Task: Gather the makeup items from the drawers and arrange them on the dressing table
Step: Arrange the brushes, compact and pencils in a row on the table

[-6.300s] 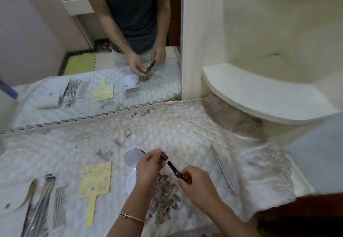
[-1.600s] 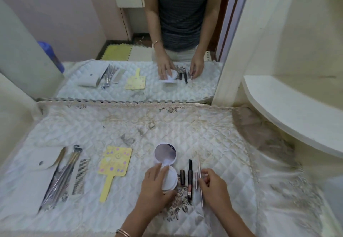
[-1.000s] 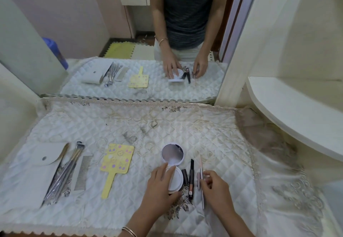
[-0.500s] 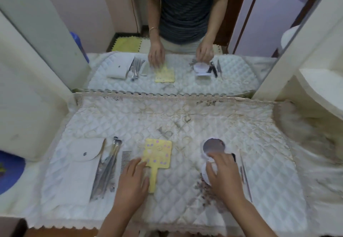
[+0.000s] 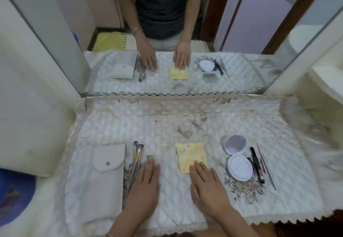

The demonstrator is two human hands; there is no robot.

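The makeup items lie in a row on the quilted cloth of the dressing table. A white pouch is at the left, with brushes beside it and a small comb. My left hand lies flat, covering most of the comb. A yellow hand mirror is in the middle, and my right hand rests flat over its handle. An open white compact is at the right, next to a black pencil and thin metal tools.
A large wall mirror stands behind the table and reflects the person and the items. A white side panel rises at the left and a curved white shelf at the right. Something blue sits low left.
My right hand has left the compact and now lies over the yellow mirror's handle. My left hand moved from the mirror onto the comb. The yellow mirror now lies straighter.
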